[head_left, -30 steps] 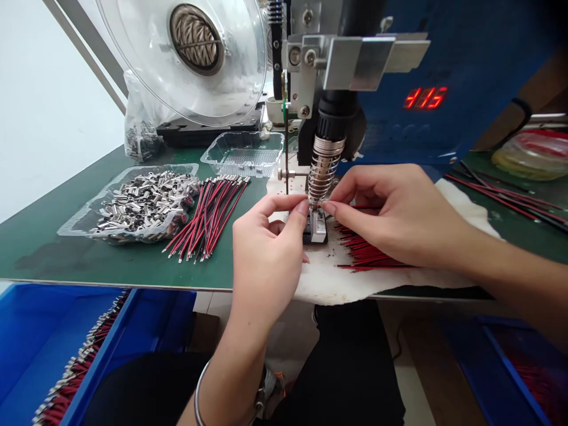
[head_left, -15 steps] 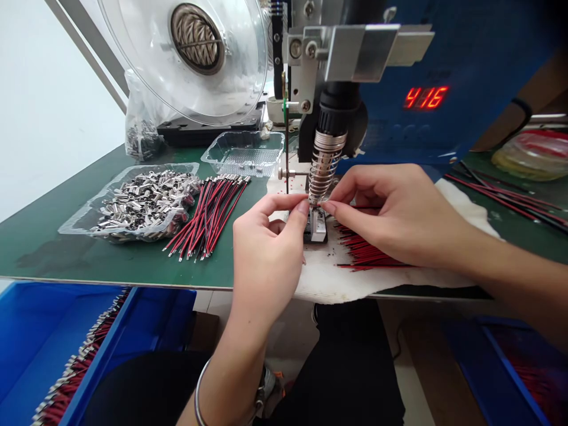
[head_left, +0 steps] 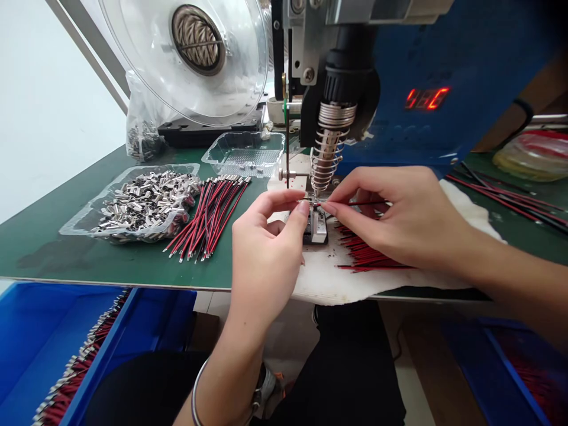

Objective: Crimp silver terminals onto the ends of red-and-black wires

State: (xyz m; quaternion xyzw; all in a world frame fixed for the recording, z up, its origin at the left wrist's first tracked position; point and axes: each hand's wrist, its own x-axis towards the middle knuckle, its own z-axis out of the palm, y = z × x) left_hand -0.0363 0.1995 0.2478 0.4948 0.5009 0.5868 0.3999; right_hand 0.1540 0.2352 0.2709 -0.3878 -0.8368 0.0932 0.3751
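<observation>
Over the green surface [head_left: 119,266], behind the middle of its front edge, the spring-wrapped iron [head_left: 325,160] stood just above the fingertips, where a slip could have burned skin. The right hand [head_left: 399,213] narrowly pinched a thin wire [head_left: 366,203]; a loose pinch could have skewed it. The left hand's [head_left: 266,248] thumb and forefinger nearly met, contents unclear. Near the tip, the wire pointed left, its long axis roughly parallel to the front edge

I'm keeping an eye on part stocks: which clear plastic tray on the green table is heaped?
The nearer tray, on the left, heaped with metal parts; the farther tray shows no such heap.
</observation>
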